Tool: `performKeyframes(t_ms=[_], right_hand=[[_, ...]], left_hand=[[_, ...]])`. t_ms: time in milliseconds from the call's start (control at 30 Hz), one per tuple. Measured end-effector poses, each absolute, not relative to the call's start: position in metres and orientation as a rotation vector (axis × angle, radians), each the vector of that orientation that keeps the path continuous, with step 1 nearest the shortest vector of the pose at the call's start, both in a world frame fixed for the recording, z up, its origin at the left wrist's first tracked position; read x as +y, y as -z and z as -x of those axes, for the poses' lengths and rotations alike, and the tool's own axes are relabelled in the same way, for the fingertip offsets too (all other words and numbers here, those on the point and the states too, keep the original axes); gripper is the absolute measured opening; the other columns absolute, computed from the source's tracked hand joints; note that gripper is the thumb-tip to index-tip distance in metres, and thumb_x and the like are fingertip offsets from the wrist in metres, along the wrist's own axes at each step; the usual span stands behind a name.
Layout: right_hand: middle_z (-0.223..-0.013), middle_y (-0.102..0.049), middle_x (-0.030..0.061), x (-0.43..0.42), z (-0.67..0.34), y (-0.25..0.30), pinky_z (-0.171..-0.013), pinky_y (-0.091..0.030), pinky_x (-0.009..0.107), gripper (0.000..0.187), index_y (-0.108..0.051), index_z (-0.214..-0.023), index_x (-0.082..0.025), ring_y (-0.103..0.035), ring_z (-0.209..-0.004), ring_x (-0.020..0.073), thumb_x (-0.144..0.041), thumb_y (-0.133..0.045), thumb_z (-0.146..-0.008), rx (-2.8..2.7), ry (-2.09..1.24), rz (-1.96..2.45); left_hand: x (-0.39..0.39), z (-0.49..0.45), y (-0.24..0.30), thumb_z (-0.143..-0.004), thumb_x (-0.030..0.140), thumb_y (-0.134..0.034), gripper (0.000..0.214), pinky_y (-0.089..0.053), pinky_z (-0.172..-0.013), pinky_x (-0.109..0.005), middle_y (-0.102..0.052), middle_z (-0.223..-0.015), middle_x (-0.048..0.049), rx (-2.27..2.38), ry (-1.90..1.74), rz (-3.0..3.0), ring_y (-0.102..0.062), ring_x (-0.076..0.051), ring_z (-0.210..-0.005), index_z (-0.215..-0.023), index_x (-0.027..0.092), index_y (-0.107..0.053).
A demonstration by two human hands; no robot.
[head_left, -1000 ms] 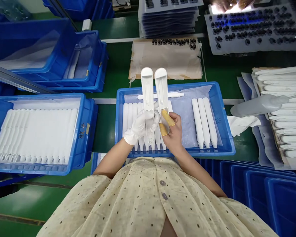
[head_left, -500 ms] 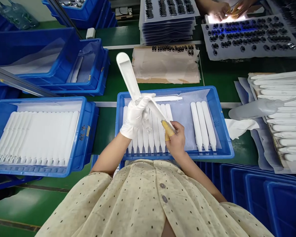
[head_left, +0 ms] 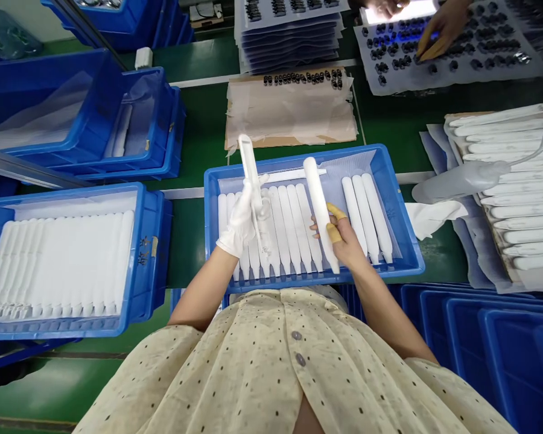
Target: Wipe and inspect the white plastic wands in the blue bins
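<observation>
My left hand (head_left: 242,223), in a white glove, is closed around a long white plastic shell (head_left: 250,158) that points up and away, its hollow side showing. My right hand (head_left: 344,238), with yellow finger covers, grips another long white plastic piece (head_left: 317,202), smooth side up and tapered at the near end. Both hands are above a blue tray (head_left: 409,241) lined with thin white sheet. In it, a row of white pieces (head_left: 294,229) lies under and between my hands. Three more pieces (head_left: 370,211) lie at the right, and one lies crosswise at the back.
On the left stands a blue bin (head_left: 136,253) packed with white pieces. A squeeze bottle (head_left: 461,181) and stacked white pieces (head_left: 520,226) are at the right. Behind the tray lies a paper-covered board (head_left: 289,114) with small black parts. A co-worker's hand (head_left: 446,30) reaches over a sheet of black parts.
My hands have moved apart. The right one has swung its white piece upright, smooth side showing; the left one has lowered its shell. A co-worker's hand has come over the black parts.
</observation>
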State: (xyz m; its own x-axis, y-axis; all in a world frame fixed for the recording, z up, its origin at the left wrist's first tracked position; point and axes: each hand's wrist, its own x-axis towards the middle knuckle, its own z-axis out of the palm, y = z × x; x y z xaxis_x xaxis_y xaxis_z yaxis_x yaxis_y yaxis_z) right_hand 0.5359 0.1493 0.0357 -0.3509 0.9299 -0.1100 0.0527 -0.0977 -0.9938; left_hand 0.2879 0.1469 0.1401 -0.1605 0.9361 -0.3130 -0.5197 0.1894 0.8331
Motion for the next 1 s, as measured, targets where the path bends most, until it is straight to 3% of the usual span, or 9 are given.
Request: performKeyframes(t_ms=[133, 267, 367, 500, 633, 700, 767, 867, 1000], right_hand=[[-0.121, -0.069, 0.0196, 0.173, -0.553, -0.009, -0.082, -0.067, 0.052, 0.072, -0.04, -0.159, -0.014, -0.074, -0.089, 0.029, -0.037, -0.059, -0.093, -1.574, -1.458, 1.47], [-0.125, -0.068, 0.0208, 0.175, -0.548, 0.009, -0.088, -0.066, 0.053, 0.064, -0.047, -0.155, -0.011, -0.074, -0.093, 0.0301, -0.027, -0.05, -0.093, -1.741, -1.353, 1.579], [-0.12, -0.071, 0.0203, 0.173, -0.54, 0.008, -0.107, -0.056, 0.059, 0.061, -0.055, -0.15, -0.011, -0.069, -0.112, 0.036, -0.021, -0.052, -0.09, -1.881, -1.224, 1.638], [-0.145, -0.056, 0.0265, 0.168, -0.531, -0.005, -0.124, -0.036, 0.066, 0.056, -0.063, -0.142, -0.007, -0.052, -0.138, 0.0431, -0.021, -0.06, -0.087, -1.856, -1.12, 1.675], [-0.142, -0.06, 0.0143, 0.151, -0.522, -0.016, -0.104, -0.06, 0.053, 0.065, -0.047, -0.156, -0.024, -0.068, -0.117, 0.0274, -0.037, -0.061, -0.094, -1.439, -1.64, 1.321], [-0.135, -0.064, 0.0105, 0.147, -0.525, -0.015, -0.087, -0.066, 0.047, 0.074, -0.039, -0.161, -0.029, -0.073, -0.097, 0.0221, -0.039, -0.064, -0.092, -1.258, -1.804, 1.221], [-0.135, -0.065, 0.0122, 0.151, -0.538, -0.008, -0.088, -0.066, 0.047, 0.076, -0.04, -0.161, -0.025, -0.074, -0.09, 0.0216, -0.033, -0.062, -0.09, -1.273, -1.717, 1.332], [-0.146, -0.061, 0.0177, 0.164, -0.561, 0.006, -0.105, -0.06, 0.052, 0.072, -0.044, -0.16, -0.015, -0.075, -0.099, 0.0257, -0.023, -0.053, -0.089, -1.447, -1.486, 1.577], [-0.141, -0.063, 0.0231, 0.171, -0.569, 0.02, -0.116, -0.051, 0.055, 0.071, -0.047, -0.156, -0.004, -0.068, -0.121, 0.0326, -0.017, -0.048, -0.086, -1.803, -1.218, 1.692]], left_hand=[[0.139, -0.292, -0.123, -0.1, 0.044, -0.069, 0.029, -0.045, -0.047, -0.016, -0.063, -0.076, 0.0015, 0.951, -1.319, -0.304, -0.051, -0.003, -0.049, -0.1, 0.016, -0.069], [0.136, -0.295, -0.111, -0.098, 0.02, -0.069, 0.009, -0.064, -0.077, -0.022, -0.071, -0.09, -0.0036, 1.006, -1.286, -0.187, -0.072, -0.01, -0.073, -0.103, 0.014, -0.065], [0.137, -0.301, -0.104, -0.094, 0.011, -0.07, 0.021, -0.066, -0.093, -0.034, -0.075, -0.102, -0.0083, 1.053, -1.281, -0.161, -0.078, -0.018, -0.094, -0.114, 0.015, -0.063], [0.142, -0.322, -0.09, -0.086, 0.006, -0.072, 0.033, -0.063, -0.1, -0.042, -0.075, -0.114, -0.0114, 0.978, -1.251, -0.16, -0.076, -0.025, -0.111, -0.114, 0.018, -0.06], [0.147, -0.35, -0.07, -0.081, 0.018, -0.079, 0.034, -0.062, -0.099, -0.044, -0.074, -0.116, -0.0123, 0.973, -1.203, -0.318, -0.071, -0.03, -0.119, -0.111, 0.018, -0.064], [0.149, -0.36, -0.059, -0.082, 0.031, -0.081, 0.041, -0.057, -0.107, -0.048, -0.072, -0.126, -0.0132, 1.074, -1.175, -0.534, -0.064, -0.033, -0.132, -0.119, 0.02, -0.065], [0.149, -0.364, -0.049, -0.086, 0.039, -0.078, 0.052, -0.041, -0.124, -0.051, -0.064, -0.145, -0.0132, 1.217, -1.135, -0.866, -0.047, -0.034, -0.151, -0.132, 0.023, -0.063], [0.147, -0.367, -0.034, -0.094, 0.044, -0.067, 0.061, -0.016, -0.135, -0.052, -0.046, -0.165, -0.0157, 1.302, -0.927, -1.413, -0.026, -0.032, -0.163, -0.149, 0.021, -0.055], [0.135, -0.381, -0.022, -0.099, 0.041, -0.058, 0.068, -0.012, -0.135, -0.056, -0.038, -0.169, -0.0243, 1.285, -0.512, -1.899, -0.028, -0.037, -0.162, -0.157, 0.008, -0.047]])
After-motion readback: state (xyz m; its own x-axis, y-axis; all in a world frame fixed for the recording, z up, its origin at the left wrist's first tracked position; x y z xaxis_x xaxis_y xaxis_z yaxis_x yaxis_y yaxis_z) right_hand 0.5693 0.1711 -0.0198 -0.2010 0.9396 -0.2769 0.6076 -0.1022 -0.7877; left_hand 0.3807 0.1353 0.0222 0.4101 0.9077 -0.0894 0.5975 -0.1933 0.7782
